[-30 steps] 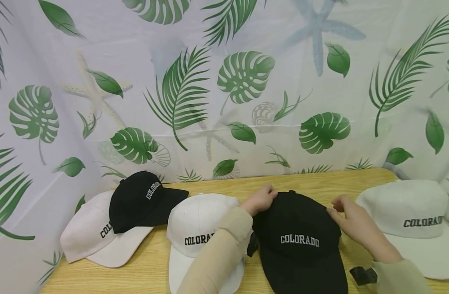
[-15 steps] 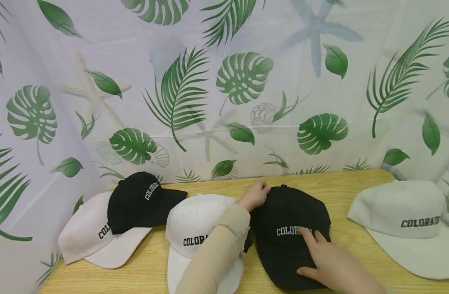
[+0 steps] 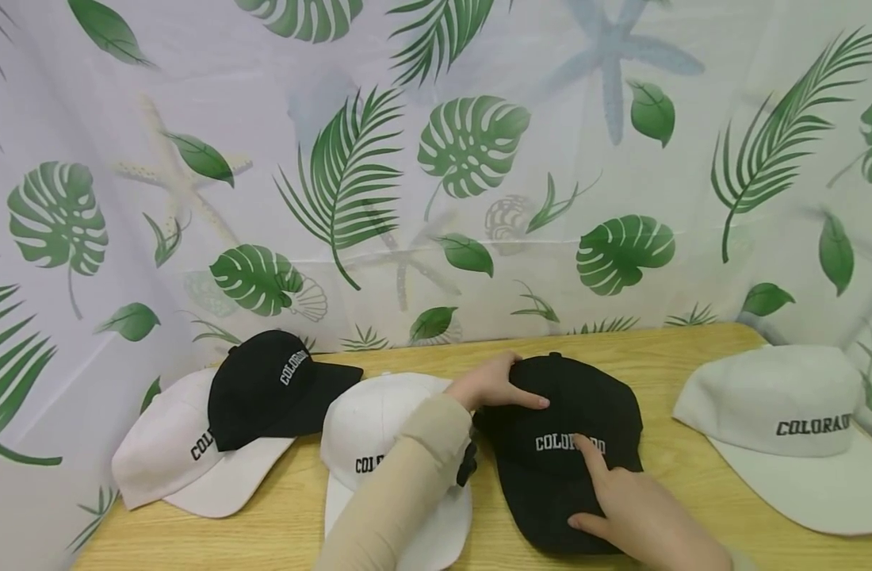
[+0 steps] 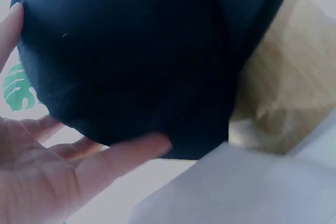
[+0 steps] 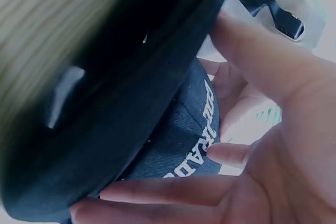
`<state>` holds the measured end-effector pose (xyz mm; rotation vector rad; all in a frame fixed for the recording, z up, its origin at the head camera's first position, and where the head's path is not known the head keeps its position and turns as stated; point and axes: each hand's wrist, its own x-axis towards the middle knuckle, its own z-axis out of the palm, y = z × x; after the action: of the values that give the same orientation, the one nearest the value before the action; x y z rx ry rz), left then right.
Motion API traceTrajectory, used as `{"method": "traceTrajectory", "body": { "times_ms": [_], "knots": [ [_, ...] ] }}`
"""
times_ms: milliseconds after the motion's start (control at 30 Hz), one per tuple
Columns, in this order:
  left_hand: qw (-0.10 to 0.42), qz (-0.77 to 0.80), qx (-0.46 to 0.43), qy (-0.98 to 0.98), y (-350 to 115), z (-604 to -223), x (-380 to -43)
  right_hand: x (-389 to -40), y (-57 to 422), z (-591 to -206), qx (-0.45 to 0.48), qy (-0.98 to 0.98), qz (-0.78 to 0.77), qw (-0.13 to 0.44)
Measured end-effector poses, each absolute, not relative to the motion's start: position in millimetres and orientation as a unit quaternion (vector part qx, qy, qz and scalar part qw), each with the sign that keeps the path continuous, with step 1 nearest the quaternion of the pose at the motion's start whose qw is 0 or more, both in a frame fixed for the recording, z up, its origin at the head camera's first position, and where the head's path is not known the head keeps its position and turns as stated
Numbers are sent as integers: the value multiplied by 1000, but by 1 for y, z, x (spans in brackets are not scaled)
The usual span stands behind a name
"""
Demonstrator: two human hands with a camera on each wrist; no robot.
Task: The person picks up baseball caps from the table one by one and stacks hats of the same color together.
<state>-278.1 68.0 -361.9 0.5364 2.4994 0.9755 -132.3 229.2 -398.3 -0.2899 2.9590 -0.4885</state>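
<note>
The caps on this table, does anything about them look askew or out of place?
Yes: at the picture's left, a black cap lies tilted on top of a pinkish-white cap, hiding part of its lettering, so they look carelessly stacked. I see nothing spilled or damaged.

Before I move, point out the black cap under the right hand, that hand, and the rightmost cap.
Black cap (image 3: 570, 416), head view: front of crown.
Right hand (image 3: 636, 506), head view: back of hand.
Rightmost cap (image 3: 774, 406), head view: crown.
</note>
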Motion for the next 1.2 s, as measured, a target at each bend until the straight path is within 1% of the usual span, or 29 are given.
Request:
{"method": "traceTrajectory", "body": {
  "times_ms": [133,333,467,600,767,967,1200],
  "knots": [
    [206,344,184,898,71,-365,-276,-133,230,-398,-103,981,-150,63],
    [203,329,186,903,73,-364,-275,-131,229,-401,-123,985,-120,26],
    [205,323,188,905,74,-364,-273,-129,230,-402,-127,985,-112,16],
    [197,302,195,912,74,-363,-273,-129,231,-403,-133,985,-110,9],
    [176,263,229,921,75,-360,-273,-127,234,-401,-137,985,-106,2],
    [162,234,265,921,68,-348,-268,-128,236,-399,-132,985,-108,20],
    [128,219,314,915,37,-323,-242,-127,236,-397,-126,985,-113,31]
  ]
}}
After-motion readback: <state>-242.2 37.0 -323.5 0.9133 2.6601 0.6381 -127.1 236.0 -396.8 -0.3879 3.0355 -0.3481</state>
